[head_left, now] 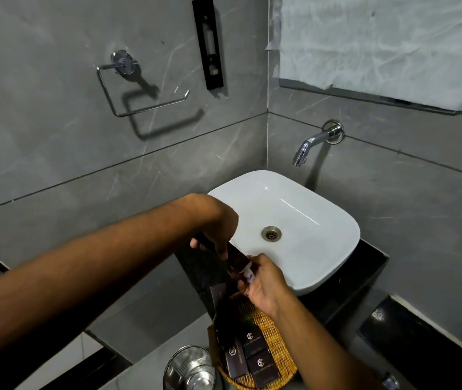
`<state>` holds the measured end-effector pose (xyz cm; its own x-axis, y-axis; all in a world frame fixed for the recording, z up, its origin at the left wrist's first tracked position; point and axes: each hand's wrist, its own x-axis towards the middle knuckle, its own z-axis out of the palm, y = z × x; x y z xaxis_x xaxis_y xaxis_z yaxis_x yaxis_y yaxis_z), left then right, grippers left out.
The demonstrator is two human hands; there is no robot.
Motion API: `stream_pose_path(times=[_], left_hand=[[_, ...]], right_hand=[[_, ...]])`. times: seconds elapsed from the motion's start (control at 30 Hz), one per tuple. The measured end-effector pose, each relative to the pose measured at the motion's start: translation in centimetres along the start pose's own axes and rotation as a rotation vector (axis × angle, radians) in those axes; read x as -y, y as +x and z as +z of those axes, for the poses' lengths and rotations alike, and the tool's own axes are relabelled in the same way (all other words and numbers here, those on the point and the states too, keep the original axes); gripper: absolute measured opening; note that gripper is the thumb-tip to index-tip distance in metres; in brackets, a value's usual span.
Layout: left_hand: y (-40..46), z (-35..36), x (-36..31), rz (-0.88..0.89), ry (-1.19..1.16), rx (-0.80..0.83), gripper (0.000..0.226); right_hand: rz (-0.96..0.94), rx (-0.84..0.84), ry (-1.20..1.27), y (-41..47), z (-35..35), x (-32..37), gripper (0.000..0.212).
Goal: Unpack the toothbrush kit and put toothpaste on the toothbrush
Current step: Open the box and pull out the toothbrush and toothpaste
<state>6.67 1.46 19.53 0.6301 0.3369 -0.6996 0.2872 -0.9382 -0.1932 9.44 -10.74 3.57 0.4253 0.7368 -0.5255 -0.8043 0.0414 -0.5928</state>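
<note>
My left hand (214,226) grips a long dark kit box (235,256) from above, just left of the white basin (322,257). At the box's open lower end my right hand (265,285) pinches a small white toothpaste tube (248,273) that sticks partly out of the box. The toothbrush does not show; the inside of the box is hidden. Both hands hover over the dark counter edge, above a wicker basket.
A wicker basket (276,337) with several dark branded boxes (260,364) sits on the counter below my hands. A steel bin (189,370) stands at its left. A chrome tap (313,144) juts from the wall over the basin. A towel ring (139,91) hangs on the left wall.
</note>
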Motion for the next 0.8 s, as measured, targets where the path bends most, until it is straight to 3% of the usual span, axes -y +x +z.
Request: stream_pose_path(times=[0.1, 0.33, 0.57, 0.7, 0.8], left_hand=[[-0.4, -0.7, -0.9, -0.044, 0.067, -0.028, 0.032], [-0.9, 0.3, 0.7, -0.033, -0.04, 0.008, 0.027], [-2.1, 1.8, 1.0, -0.011, -0.033, -0.088, 0.033], [-3.2, 1.7, -0.4, -0.032, 0.096, -0.117, 0.033], [-4.1, 0.8, -1.2, -0.035, 0.227, -0.163, 0.041]], right_hand=[[0.03, -0.024, -0.016, 0.1, 0.0, -0.2, 0.026], [0.001, -0.119, -0.091, 1.0, -1.0, 0.2, 0.039], [0.003, -0.053, -0.07, 0.5, 0.3, -0.3, 0.045], [0.023, -0.022, -0.098, 0.5, 0.6, -0.5, 0.048], [0.046, 0.012, -0.062, 0.4, 0.0, -0.7, 0.037]])
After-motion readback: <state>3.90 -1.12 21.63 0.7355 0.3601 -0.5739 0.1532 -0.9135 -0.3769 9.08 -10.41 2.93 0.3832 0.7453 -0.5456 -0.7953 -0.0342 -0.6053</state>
